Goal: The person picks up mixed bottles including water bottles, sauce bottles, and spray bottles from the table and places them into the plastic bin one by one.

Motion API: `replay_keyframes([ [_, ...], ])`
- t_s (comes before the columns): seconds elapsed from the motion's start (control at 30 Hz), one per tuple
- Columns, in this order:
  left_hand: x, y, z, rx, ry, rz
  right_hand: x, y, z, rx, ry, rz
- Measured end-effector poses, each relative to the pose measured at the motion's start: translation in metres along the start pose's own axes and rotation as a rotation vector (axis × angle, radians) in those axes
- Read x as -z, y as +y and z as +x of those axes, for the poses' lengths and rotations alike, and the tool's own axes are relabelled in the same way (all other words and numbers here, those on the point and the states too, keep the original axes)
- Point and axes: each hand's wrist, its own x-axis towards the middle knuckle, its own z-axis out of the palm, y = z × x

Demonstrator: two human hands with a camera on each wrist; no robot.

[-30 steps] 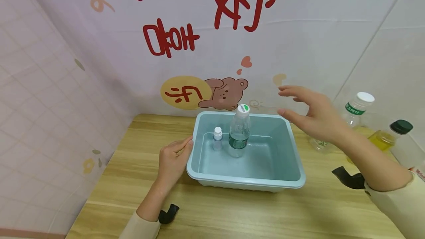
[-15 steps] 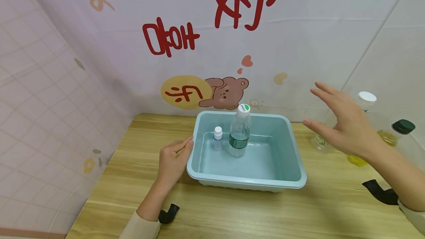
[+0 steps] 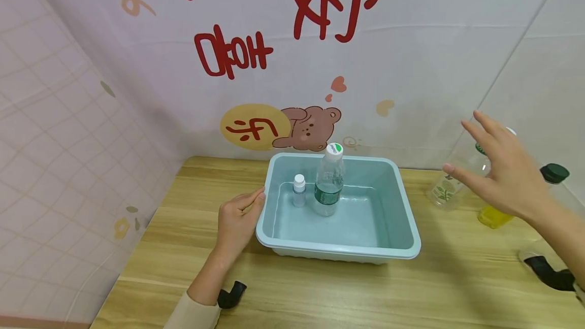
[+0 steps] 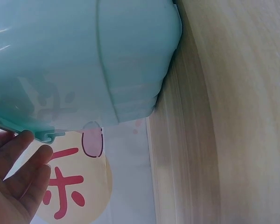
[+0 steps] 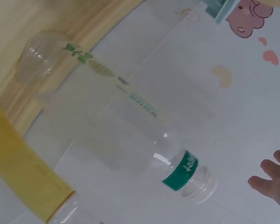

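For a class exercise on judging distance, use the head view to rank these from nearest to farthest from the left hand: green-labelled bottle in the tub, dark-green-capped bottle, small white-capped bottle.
1. Small white-capped bottle: inside the tub, right of the left hand.
2. Green-labelled bottle: also inside, right of the small one.
3. Dark-green-capped bottle: far right, outside the tub.

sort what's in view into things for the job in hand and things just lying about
Likely in the job:
tub, held by the left hand
small bottle and green-label bottle, inside it
clear bottle, by the right hand
yellow bottle, perhaps, beside that

Likely just there:
bear print on the wall
red lettering above it
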Motion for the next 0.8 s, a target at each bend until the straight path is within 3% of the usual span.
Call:
replay_keyframes([
  [0.47,0.0,-0.001,0.0,-0.012,0.0,-0.001,0.002,0.037,-0.004,-0.209,-0.06,-0.095],
  [0.8,0.001,0.0,-0.001,-0.015,-0.001,-0.002,0.006,0.057,-0.007,-0.388,-0.075,0.015],
])
